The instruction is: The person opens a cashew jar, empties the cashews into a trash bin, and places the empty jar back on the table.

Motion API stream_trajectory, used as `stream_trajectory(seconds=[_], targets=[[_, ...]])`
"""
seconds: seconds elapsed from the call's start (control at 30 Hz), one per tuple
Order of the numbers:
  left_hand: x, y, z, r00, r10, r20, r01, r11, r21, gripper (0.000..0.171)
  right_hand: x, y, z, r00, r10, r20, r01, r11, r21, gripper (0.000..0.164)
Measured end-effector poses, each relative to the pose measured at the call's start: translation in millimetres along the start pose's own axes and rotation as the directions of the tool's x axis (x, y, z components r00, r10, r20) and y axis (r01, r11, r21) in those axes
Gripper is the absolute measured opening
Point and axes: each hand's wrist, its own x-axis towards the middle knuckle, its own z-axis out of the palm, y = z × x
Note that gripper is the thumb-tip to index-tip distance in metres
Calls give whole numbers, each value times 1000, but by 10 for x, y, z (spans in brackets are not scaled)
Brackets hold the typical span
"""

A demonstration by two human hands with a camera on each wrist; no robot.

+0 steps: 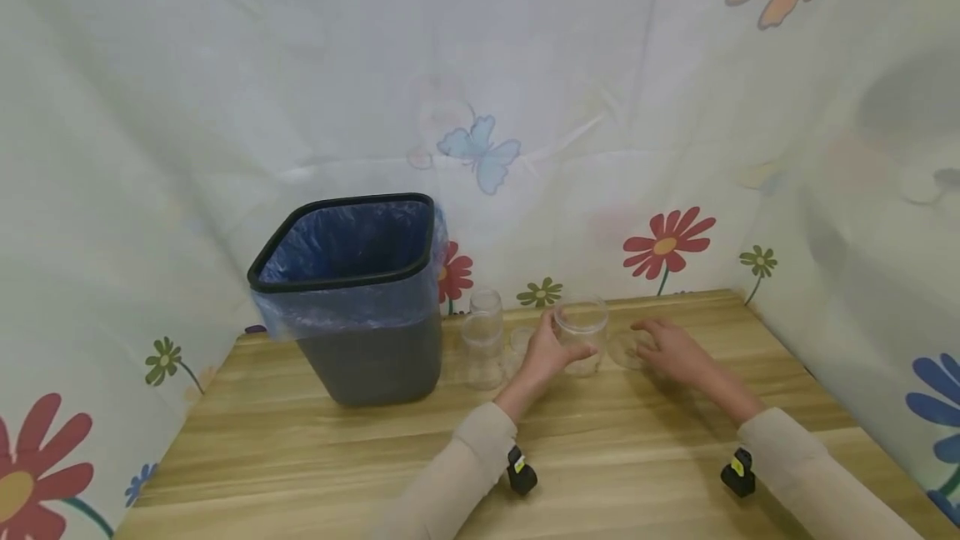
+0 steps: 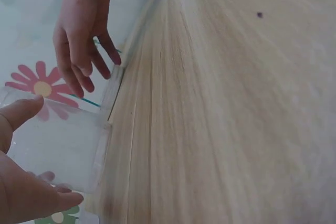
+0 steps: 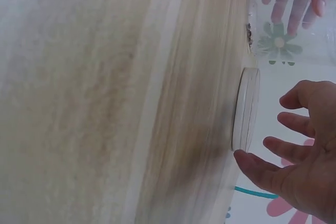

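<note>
A clear, wide-mouthed jar stands upright near the back of the table. My left hand holds it from the left side, thumb and fingers spread around its wall. In the left wrist view the jar lies between the thumb and fingers. Just right of the jar is a flat, round clear lid on the wood. My right hand hovers at that lid with loosely bent fingers. In the right wrist view a thumb tip is close to the lid's edge; whether it touches, I cannot tell.
Left of the jar stand clear containers, with another clear round piece beside them. A grey bin with a blue liner occupies the table's back left. A flower-patterned curtain hangs behind the wooden table.
</note>
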Motion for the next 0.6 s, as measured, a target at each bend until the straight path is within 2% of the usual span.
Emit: stream_trajectory(seconds=[0.17,0.27,0.33,0.43,0.5,0.53,0.6], targets=[[-42,1,-7,1000,-5,13,4,1000,9,94,-8,-1,12,1000,-1,29,1,1000,-14,40],[-90,21,-31,999,0,45,-1,1000,25,97,-44,-46,-6,1000,-12,22,12,999,-33,40],[-151,33,-71,997,20,69,-26,997,77,98,-90,-97,-30,1000,-14,20,15,999,-46,41],[-313,85,-194,987,94,130,-115,980,162,98,-155,-198,-79,999,-41,20,43,996,-77,41],[-481,143,-311,969,155,195,-202,946,252,96,-190,-267,-117,997,-71,16,72,993,-99,42],[-573,182,-380,954,187,234,-253,920,298,94,-203,-301,-138,996,-89,9,89,989,-114,43],[-757,275,-540,917,225,328,-351,845,403,89,-226,-367,-190,992,-128,-16,124,983,-136,44]])
